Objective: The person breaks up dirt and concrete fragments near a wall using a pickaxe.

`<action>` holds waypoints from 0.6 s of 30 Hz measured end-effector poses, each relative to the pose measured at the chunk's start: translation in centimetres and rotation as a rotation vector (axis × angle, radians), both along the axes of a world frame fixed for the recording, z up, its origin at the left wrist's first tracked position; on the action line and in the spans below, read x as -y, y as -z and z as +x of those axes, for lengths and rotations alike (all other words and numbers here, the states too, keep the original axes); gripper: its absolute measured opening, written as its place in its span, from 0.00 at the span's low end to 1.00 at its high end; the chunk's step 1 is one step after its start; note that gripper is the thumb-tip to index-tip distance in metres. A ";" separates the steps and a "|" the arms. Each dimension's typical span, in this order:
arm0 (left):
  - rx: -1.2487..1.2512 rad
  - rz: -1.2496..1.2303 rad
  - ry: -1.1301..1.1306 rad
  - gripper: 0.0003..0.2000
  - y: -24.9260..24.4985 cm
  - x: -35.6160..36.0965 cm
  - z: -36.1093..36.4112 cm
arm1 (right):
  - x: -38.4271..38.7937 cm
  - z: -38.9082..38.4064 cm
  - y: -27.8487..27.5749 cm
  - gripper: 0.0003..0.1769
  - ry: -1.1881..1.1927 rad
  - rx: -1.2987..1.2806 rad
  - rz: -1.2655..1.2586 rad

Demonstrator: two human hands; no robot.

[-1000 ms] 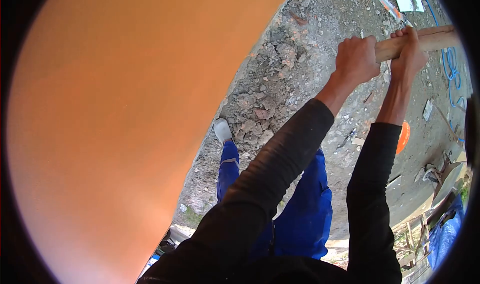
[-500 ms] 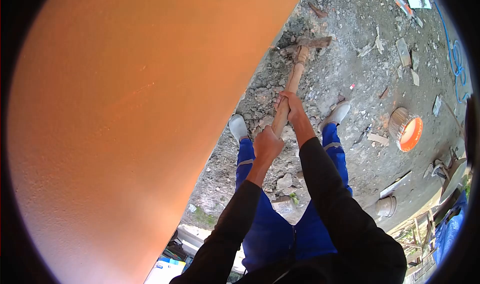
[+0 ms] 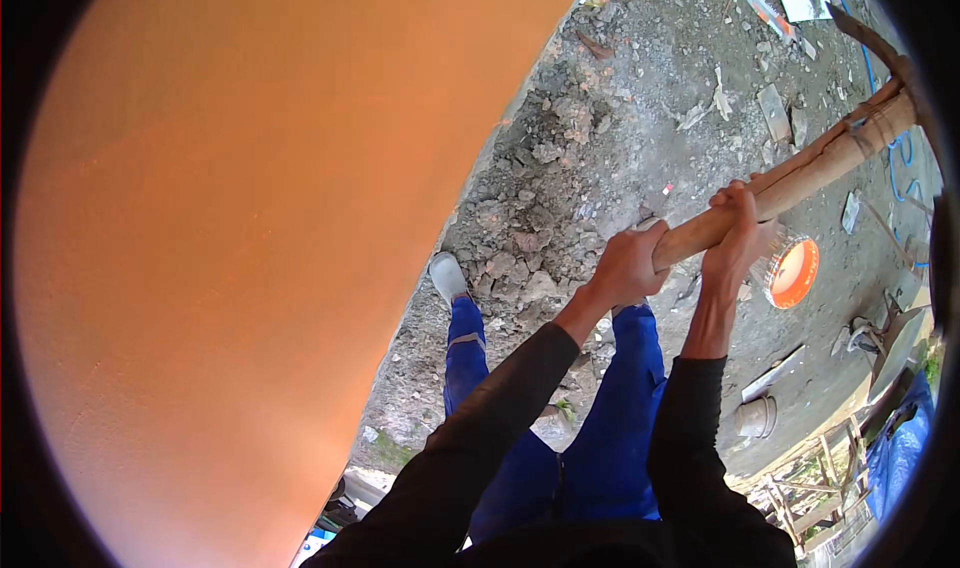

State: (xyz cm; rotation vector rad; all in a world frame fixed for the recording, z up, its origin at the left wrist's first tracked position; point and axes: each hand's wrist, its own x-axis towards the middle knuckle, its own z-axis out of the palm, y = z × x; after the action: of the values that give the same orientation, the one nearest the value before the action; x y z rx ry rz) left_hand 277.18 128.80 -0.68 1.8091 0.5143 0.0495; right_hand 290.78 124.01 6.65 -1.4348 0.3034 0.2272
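A pickaxe (image 3: 805, 175) with a thick wooden handle and a rusty curved head is raised off the ground, slanting to the upper right. My left hand (image 3: 632, 264) is closed round the butt end of the handle. Further up, my right hand (image 3: 738, 236) wraps round the same handle. The pickaxe head (image 3: 880, 50) is partly lost in the dark rim of the view. Below lies broken, rocky soil (image 3: 520, 238) along the foot of the wall.
An orange wall (image 3: 260, 218) fills the left side. On the right stand a bucket (image 3: 793, 273) with an orange rim and a grey pot (image 3: 756, 418). A blue hose (image 3: 900, 151), a blue tarp (image 3: 900, 448) and scraps lie further out. My booted foot (image 3: 448, 276) is beside the wall.
The pickaxe has come up from the rubble by the wall and swung to the right, with both hands still on its handle. The view has shifted slightly.
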 end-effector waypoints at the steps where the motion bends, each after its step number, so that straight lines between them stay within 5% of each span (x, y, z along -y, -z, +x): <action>1: 0.109 0.006 0.029 0.20 -0.4 -1.0 5.6 | -0.4 3.9 -1.8 0.28 -0.036 0.207 -0.038; 2: 0.216 0.072 0.027 0.19 -1.3 -2.0 10.6 | -0.9 7.5 -2.7 0.30 -0.019 0.281 -0.104; 4: 0.296 0.166 0.024 0.18 -3.3 -4.6 17.6 | -1.7 14.6 -1.0 0.16 0.046 0.368 0.033; 7: 0.245 0.330 -0.021 0.16 -2.5 -9.5 20.2 | -6.5 19.6 1.0 0.07 0.096 0.309 0.109; 12: -0.234 0.329 -0.101 0.17 6.3 -14.5 9.0 | -15.5 8.4 14.7 0.09 -0.033 -0.104 0.092; 15: -0.779 0.077 -0.248 0.20 9.3 -10.6 0.8 | -14.2 -0.7 26.4 0.06 -0.491 -0.668 -0.038; 18: -0.828 0.152 -0.234 0.18 8.7 -5.8 -6.1 | -9.7 -8.1 25.4 0.08 -0.416 -0.795 -0.078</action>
State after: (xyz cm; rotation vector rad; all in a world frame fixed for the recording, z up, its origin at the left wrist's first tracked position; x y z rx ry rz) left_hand 271.11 134.61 -9.43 1.8606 1.3321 -0.5330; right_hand 282.70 133.74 -18.71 -1.4209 0.6594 1.1461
